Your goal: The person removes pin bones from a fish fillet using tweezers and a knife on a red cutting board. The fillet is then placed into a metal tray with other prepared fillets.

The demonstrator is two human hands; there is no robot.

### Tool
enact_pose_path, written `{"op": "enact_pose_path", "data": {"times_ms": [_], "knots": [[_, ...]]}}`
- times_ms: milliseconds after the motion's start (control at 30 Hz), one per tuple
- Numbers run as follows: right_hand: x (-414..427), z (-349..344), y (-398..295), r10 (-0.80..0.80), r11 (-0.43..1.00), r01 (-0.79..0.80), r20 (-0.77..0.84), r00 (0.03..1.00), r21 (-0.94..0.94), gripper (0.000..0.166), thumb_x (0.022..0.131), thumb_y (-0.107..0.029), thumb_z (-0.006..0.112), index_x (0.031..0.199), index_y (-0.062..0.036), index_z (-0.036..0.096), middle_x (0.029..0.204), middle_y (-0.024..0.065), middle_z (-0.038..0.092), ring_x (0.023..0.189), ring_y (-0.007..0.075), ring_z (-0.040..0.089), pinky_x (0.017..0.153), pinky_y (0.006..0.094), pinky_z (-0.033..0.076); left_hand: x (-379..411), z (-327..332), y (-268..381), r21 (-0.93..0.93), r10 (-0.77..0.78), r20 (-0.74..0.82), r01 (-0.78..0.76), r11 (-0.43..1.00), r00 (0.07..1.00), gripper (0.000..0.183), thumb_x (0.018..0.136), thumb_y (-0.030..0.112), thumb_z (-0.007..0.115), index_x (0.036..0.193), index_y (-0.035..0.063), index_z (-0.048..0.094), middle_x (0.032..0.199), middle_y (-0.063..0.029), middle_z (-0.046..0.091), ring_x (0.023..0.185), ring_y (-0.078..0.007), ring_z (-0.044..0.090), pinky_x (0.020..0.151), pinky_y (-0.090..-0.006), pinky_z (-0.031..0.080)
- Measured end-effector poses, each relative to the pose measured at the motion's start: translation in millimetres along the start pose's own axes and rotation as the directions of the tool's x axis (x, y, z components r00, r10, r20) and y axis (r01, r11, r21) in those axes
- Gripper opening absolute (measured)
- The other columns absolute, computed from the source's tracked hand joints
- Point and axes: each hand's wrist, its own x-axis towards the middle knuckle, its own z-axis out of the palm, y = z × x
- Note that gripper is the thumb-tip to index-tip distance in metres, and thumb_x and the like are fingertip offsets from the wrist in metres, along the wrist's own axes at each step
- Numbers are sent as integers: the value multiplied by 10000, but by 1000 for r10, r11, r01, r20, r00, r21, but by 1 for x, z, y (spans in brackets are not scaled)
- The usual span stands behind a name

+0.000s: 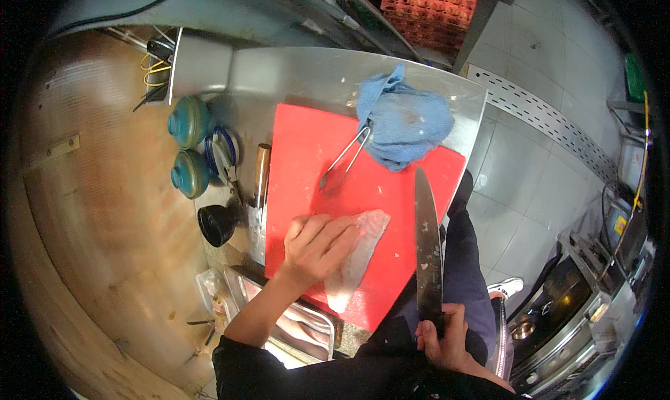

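Note:
A pale fish fillet [361, 258] lies lengthwise on a red cutting board [298, 154]. My left hand [322, 245] holds it against the board with curled fingers, hiding part of its left side; the fingertips are hard to make out. In my right hand [445, 337] is the handle of a large kitchen knife [428, 237]. Its broad blade, with bits stuck to it, points away from me along the board's right edge, apart from the fillet. Metal tweezers [343, 162] lie farther up the board, against a crumpled blue cloth [408, 117].
Left of the board are a wooden-handled knife [263, 169], scissors [224, 154], a black cup [215, 224] and two teal lidded pots [188, 122] [189, 174]. A metal tray [330, 342] of fish sits near my left forearm. The steel counter's edge [479, 117] runs along the right.

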Motion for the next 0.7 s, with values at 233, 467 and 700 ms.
{"op": "enact_pose_path", "data": {"times_ms": [233, 467, 700], "knots": [[8, -22, -10, 13, 998, -12, 13, 1000, -55, 403, 977, -59, 720, 1219, 36, 412, 753, 115, 719, 634, 206, 718, 592, 366, 564, -11, 2, 31, 66, -155, -56, 159, 985, 986, 174, 816, 170, 761, 990, 170, 755, 1073, 45, 770, 874, -152, 621, 794, -328, 403], [18, -47, -12, -51, 988, 59, 62, 997, -140, 422, 937, -40, 760, 1208, 25, 443, 748, 131, 700, 614, 232, 702, 572, 366, 540, -16, 9, 54, 43, -281, -58, 283, 958, 958, 231, 825, 202, 787, 1056, 193, 784, 1099, 50, 771, 893, -150, 609, 805, -334, 403], [27, -74, -12, -172, 941, 192, 96, 980, -278, 439, 911, -85, 802, 1209, 21, 499, 844, 174, 692, 659, 295, 694, 600, 391, 532, 16, 14, 62, -80, -718, -135, 714, 695, 683, 328, 688, 171, 921, 993, 157, 801, 967, 34, 664, 856, -188, 554, 803, -362, 400]]}}
